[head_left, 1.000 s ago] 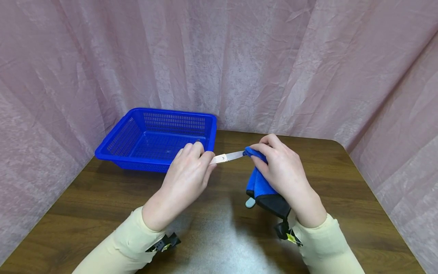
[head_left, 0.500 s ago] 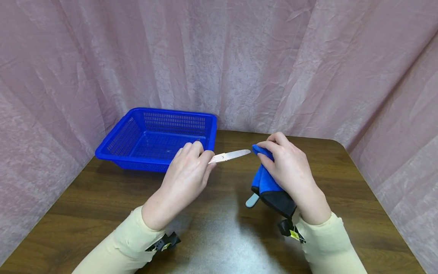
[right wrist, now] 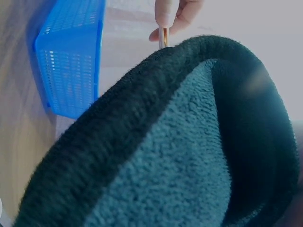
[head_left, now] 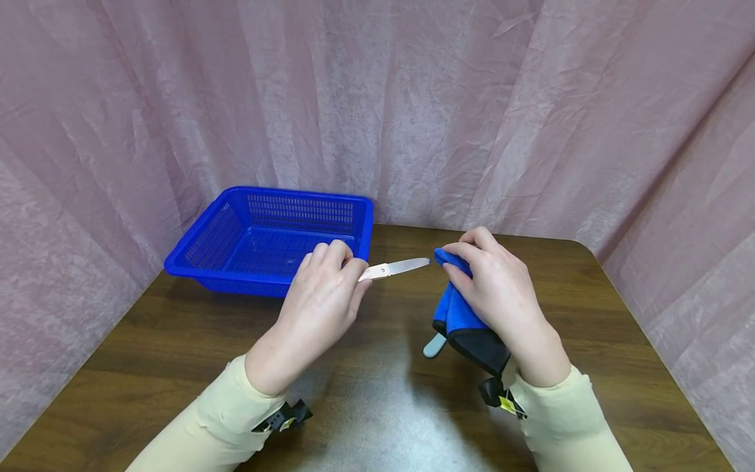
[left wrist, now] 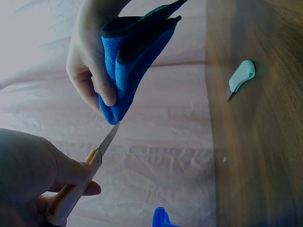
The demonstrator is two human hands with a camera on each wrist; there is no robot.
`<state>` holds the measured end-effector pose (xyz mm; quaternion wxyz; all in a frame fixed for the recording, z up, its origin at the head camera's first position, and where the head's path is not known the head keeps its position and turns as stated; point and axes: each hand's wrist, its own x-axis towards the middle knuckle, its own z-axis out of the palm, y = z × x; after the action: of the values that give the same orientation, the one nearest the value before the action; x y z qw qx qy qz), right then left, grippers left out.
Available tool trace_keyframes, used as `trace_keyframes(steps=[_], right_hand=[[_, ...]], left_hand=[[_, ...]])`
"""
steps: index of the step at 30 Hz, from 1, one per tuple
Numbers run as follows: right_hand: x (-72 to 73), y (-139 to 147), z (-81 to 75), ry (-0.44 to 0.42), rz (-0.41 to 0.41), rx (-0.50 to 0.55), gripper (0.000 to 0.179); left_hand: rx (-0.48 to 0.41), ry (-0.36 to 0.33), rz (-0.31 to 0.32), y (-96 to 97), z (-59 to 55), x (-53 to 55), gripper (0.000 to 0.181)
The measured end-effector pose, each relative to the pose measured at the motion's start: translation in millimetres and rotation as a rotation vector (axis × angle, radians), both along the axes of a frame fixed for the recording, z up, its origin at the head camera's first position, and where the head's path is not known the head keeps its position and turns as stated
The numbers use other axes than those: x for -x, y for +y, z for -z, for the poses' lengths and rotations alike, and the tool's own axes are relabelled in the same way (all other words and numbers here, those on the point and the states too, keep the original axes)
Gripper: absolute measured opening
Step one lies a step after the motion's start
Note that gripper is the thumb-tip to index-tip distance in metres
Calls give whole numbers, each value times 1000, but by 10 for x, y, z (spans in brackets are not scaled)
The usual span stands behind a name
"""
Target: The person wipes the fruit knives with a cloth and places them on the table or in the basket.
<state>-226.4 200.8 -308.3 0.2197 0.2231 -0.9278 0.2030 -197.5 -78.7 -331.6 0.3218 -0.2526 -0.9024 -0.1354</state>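
Observation:
My left hand (head_left: 321, 305) grips a folding knife (head_left: 375, 272) by its cream handle, the blade out and pointing right. A folded blue cloth (head_left: 463, 311) with black edging hangs from my right hand (head_left: 498, 288), pinched between thumb and fingers near its upper corner. A small gap separates the blade tip from that corner in the head view; the left wrist view has the tip right at the cloth's edge. On the table below lies a second folding knife (left wrist: 243, 74) with a mint-green handle and part of its blade showing. The cloth covers much of the right wrist view.
A blue plastic basket (head_left: 236, 275) with slotted walls stands at the back left, just behind my left hand. The brown wooden table (head_left: 377, 393) runs back to a pink curtain (head_left: 377, 111), which also rises on both sides.
The cloth in my right hand has slid off the blade tip and shifted right, baring the whole blade. My left hand with the knife has hardly moved.

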Motion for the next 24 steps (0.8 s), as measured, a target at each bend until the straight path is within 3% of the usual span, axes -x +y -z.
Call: trace_keyframes(steps=[9, 19, 24], right_hand=[[-10, 16, 39, -28, 3, 2, 26], [0, -25, -2, -5, -23, -22, 25], [14, -51, -7, -6, -38, -30, 26]], left_hand=[[-10, -24, -11, -74, -14, 36, 11], [12, 22, -35, -218, -91, 97, 14], [27, 5, -55, -303, -134, 129, 12]])
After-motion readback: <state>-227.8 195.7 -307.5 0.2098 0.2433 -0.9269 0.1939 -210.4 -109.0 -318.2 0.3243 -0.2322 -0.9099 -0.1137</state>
